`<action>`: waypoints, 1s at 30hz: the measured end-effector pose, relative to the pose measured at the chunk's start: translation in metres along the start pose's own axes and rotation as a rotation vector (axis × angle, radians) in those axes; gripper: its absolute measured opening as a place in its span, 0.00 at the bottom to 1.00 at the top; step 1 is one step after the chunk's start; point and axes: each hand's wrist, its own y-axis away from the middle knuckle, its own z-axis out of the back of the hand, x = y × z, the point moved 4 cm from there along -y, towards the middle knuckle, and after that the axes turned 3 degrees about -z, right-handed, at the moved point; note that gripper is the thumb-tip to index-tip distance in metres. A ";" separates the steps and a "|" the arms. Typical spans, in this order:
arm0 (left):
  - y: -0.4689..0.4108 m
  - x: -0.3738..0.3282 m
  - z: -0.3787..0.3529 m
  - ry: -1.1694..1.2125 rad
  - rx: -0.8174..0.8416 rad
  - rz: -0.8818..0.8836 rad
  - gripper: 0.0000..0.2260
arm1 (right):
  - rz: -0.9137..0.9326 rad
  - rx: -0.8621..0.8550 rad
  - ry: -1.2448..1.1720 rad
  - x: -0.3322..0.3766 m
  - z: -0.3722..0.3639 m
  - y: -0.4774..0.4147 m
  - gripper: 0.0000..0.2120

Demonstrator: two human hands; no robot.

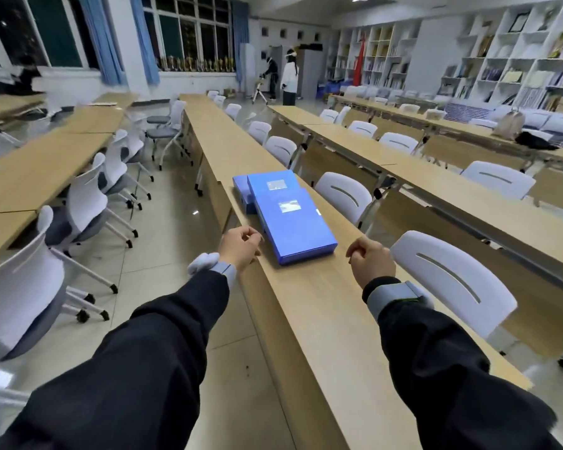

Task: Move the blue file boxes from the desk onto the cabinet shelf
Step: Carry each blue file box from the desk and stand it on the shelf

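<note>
Three blue file boxes lie flat on a long narrow wooden desk (pixel 312 313). The nearest blue file box (pixel 301 233) carries a white label and partly overlaps a second blue box (pixel 270 181); a third blue box (pixel 242 193) peeks out on the left beneath them. My left hand (pixel 239 248) hovers at the desk's left edge, just left of the nearest box, fingers curled and holding nothing. My right hand (pixel 369 259) is over the desk right of that box, curled into a loose fist, also holding nothing. Neither hand touches a box.
White chairs (pixel 452 280) line the desk's right side, and more chairs (pixel 88 203) stand across the aisle on the left. White wall shelving (pixel 514 66) with books fills the right wall. Two people (pixel 290 76) stand near a grey cabinet (pixel 309 73) at the far end.
</note>
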 end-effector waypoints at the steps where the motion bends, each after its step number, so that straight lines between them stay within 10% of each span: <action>1: -0.013 0.005 -0.004 -0.006 0.019 0.031 0.10 | -0.013 0.019 0.005 -0.005 -0.006 -0.012 0.12; 19: -0.328 0.153 -0.122 -0.111 0.304 0.359 0.14 | -0.294 0.208 0.112 -0.069 -0.199 -0.270 0.10; 30: -0.415 0.206 -0.167 -0.088 0.175 0.511 0.19 | -0.425 0.339 0.100 -0.117 -0.287 -0.360 0.19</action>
